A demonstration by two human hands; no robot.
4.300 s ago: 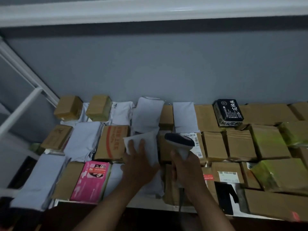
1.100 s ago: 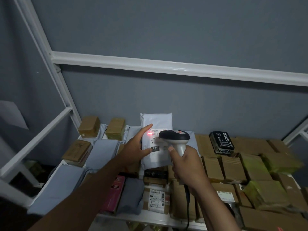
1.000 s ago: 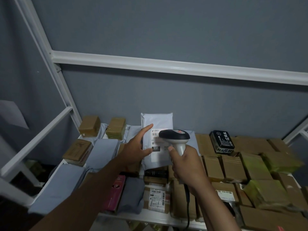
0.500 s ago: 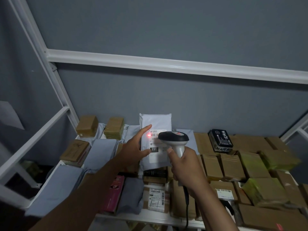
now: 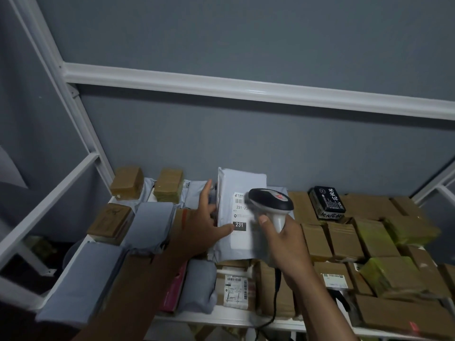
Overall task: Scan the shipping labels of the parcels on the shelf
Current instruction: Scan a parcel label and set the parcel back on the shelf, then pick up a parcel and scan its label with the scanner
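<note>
My left hand (image 5: 205,222) holds a white poly-mailer parcel (image 5: 240,183) upright by its left edge, thumb on the front. Its shipping label (image 5: 240,226) faces me and shows "231". My right hand (image 5: 285,244) grips a grey and black handheld barcode scanner (image 5: 270,203), whose head covers the label's upper right part. No red light shows on the label. A cable (image 5: 274,306) hangs from the scanner's handle. Below and around lie many other parcels on the white shelf (image 5: 221,319).
Brown cardboard boxes (image 5: 344,239) fill the shelf's right side, some wrapped in yellowish tape (image 5: 391,276). A black box (image 5: 326,201) sits at the back. Grey mailers (image 5: 152,222) and a labelled parcel (image 5: 236,290) lie left and front. White frame posts (image 5: 56,77) and a rail (image 5: 246,88) border the shelf.
The red scan dot on the label has gone out. My left fingers have shifted to the parcel's left edge, and the scanner has moved slightly up and right.
</note>
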